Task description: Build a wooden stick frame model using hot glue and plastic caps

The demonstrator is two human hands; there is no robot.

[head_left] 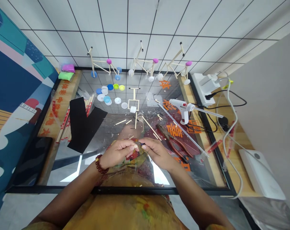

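Observation:
Near the front of the glass tabletop, my left hand pinches a small pale piece between thumb and fingers. Close beside it, my right hand is pinched on a small dark object, too small to make out. A stick frame with a white part lies flat beyond my hands. Loose wooden sticks and small offcuts are scattered between the frame and my hands. Red-handled pliers rest to the right of my right hand.
Three stick models stand along the back wall. Bottle caps sit at the back left, near black sheets and bundled sticks. A white glue gun, cables and a power strip are on the right. A dark phone-like slab lies left.

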